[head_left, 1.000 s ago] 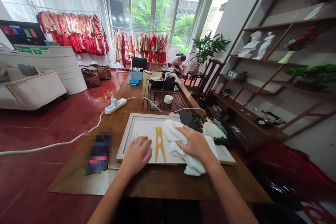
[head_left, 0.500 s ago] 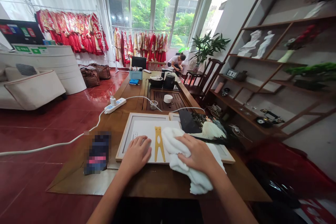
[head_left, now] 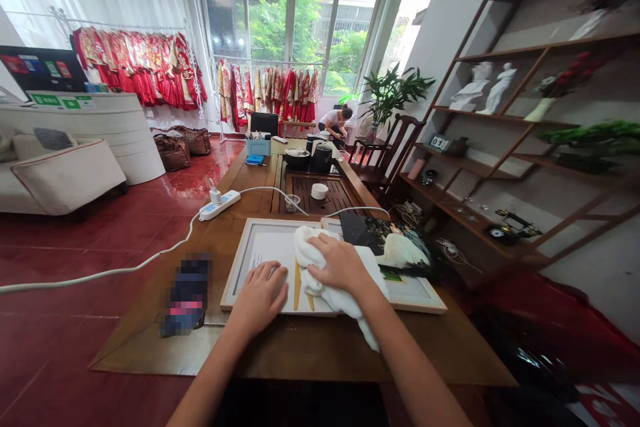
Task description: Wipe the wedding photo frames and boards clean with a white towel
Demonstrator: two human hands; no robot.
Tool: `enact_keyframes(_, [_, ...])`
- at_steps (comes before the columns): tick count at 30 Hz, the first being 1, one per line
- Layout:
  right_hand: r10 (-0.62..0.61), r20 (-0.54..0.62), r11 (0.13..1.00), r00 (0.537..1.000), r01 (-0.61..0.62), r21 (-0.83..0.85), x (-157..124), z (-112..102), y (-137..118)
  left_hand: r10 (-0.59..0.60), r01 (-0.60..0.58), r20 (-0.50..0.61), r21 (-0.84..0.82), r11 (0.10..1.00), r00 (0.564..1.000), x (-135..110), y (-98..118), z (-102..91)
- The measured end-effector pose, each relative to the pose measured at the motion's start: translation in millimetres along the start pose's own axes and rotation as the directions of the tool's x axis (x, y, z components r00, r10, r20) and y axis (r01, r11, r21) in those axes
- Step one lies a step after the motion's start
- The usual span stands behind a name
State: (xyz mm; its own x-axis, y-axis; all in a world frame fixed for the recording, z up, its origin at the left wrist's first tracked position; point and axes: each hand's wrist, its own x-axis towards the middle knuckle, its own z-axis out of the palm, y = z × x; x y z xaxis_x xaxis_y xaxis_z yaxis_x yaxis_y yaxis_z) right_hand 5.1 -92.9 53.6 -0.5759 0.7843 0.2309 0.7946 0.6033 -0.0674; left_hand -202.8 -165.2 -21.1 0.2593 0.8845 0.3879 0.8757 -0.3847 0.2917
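A light wooden picture frame with a white face lies flat on the wooden table. My left hand rests palm down on its near left part, fingers slightly spread. My right hand presses a crumpled white cloth onto the frame's middle, fingers curled over it. A yellow peg-like tool lies on the frame between my hands, partly under the cloth. A dark photo print lies on the frame's right side.
A blurred dark object sits at the table's left. A white power strip and cable cross the table. Beyond are a tea tray with kettles, a wooden chair, shelves on the right, and a person crouching far back.
My right hand has slid the cloth leftwards across the frame, so it now covers part of the yellow tool. My left hand has stayed in place.
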Motion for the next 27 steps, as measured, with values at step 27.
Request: enact_keyframes(27, [0.086,-0.025,0.996,0.996,-0.086,0.003,-2,-3,31,0.042,-0.035,0.052,-0.133,0.991,0.998,13,-11,-10.3])
